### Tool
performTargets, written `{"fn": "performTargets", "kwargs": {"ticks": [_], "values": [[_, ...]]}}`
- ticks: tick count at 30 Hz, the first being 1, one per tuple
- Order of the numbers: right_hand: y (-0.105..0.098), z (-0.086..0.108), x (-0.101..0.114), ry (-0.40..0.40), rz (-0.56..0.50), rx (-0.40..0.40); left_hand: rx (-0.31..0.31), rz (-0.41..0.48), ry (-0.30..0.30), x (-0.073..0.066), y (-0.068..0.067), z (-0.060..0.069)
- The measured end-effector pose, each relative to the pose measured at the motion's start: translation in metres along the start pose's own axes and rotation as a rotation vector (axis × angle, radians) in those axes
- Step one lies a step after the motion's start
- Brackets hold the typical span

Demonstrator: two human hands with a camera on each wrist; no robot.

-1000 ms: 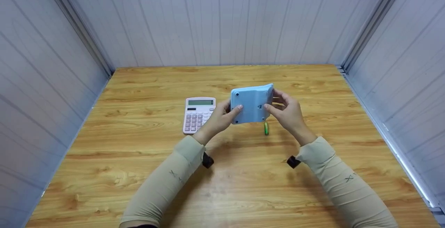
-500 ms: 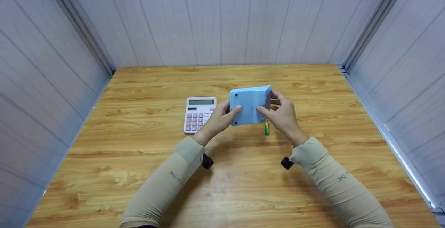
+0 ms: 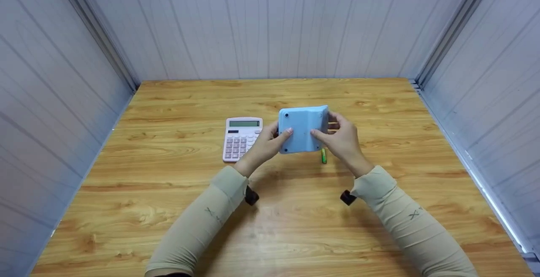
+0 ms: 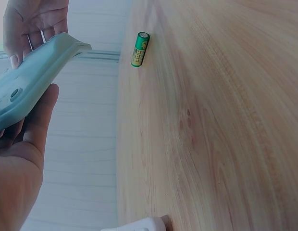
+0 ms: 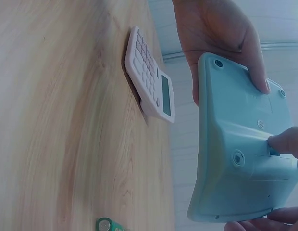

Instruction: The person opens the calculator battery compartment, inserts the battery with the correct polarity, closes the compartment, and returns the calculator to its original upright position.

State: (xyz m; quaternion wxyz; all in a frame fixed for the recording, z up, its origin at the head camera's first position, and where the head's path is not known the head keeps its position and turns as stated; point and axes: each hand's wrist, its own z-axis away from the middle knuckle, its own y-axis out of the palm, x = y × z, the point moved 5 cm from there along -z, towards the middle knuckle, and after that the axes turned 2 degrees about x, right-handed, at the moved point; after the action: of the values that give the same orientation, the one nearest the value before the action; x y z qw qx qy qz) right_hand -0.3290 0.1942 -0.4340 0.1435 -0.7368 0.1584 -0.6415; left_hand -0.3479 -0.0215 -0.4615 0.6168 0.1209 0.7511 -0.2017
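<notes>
Both hands hold up a light blue calculator-like device (image 3: 300, 129), its back with round feet facing the person. My left hand (image 3: 265, 144) grips its left side, thumb on the back. On the right side my right hand (image 3: 342, 141) holds it, and in the right wrist view that thumb presses at a small notch in the back cover (image 5: 269, 166). The front of the device is hidden. Below its right edge a green battery (image 3: 324, 156) lies on the table; the left wrist view shows the battery (image 4: 140, 49) whole.
A pink calculator (image 3: 237, 144) with a grey display lies face up on the wooden table (image 3: 270, 234), left of the device and partly behind my left hand. Pale panel walls (image 3: 270, 28) stand at the back and both sides.
My right hand has shifted left, its thumb moving further in on the back of the blue device. The device has dropped slightly and its right side has turned a little. My left hand is nearly still.
</notes>
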Motion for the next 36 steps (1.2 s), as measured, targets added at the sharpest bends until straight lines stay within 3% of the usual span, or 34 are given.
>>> {"fn": "performTargets", "kwargs": {"ticks": [14,19,28,36], "values": [[0.000,-0.002,-0.003,-0.057,-0.060,0.058,-0.013,0.071,-0.024,0.002,-0.009,0.001],[0.000,-0.001,-0.001,-0.142,-0.054,0.029,-0.033,0.091,-0.030,0.004,-0.012,0.001],[-0.001,0.004,0.009,-0.381,-0.006,-0.077,-0.042,0.135,-0.054,0.004,-0.011,0.002],[0.000,0.005,0.010,-0.440,-0.004,-0.074,-0.035,0.149,-0.055,0.005,-0.011,0.000]]}}
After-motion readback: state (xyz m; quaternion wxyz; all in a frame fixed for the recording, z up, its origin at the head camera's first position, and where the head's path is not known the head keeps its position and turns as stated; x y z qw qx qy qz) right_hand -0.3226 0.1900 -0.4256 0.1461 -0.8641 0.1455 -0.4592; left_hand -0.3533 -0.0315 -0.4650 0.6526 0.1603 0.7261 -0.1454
